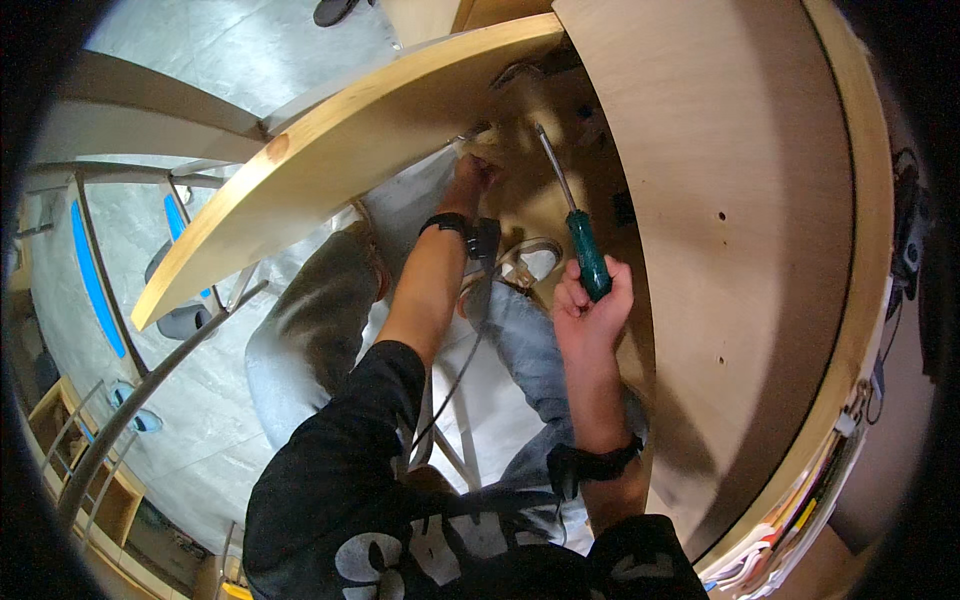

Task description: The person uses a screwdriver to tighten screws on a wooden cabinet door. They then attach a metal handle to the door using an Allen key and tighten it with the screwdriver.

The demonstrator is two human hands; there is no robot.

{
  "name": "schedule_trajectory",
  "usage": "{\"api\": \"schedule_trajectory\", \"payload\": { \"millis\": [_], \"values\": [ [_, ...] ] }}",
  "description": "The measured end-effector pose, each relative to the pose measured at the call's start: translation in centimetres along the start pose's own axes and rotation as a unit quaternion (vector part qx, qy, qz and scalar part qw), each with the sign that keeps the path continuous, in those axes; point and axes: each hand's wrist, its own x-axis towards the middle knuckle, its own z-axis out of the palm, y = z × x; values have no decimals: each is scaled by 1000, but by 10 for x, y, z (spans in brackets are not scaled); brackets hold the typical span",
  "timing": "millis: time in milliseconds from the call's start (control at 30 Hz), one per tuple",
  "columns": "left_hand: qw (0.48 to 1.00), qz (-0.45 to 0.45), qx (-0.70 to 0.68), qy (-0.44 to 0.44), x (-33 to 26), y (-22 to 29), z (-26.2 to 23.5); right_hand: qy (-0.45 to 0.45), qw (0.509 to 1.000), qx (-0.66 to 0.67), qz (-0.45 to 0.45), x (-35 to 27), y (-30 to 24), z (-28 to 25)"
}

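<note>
My right hand is wrapped round the dark green handle of a screwdriver. Its metal shaft points up and away into a shadowed wooden recess, and the tip looks free of any screw. Further in, my left hand is curled close to the underside of a light wooden board. Whatever its fingers may pinch is hidden. Just beyond that hand, a small metal fitting shows at the board, too small to name. A dark band is on each wrist.
A tall wooden panel with small holes stands at my right. My legs and a shoe are below. A curved metal rail, chair frames and blue slippers lie to the left. Papers are at the lower right.
</note>
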Motion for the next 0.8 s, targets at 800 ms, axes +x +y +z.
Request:
{"api": "schedule_trajectory", "payload": {
  "millis": [800],
  "values": [
    [995, -27, 93, -23, -307, 89, 147, -119, 967, -198, 103, -70, 62, -32]
  ]
}}
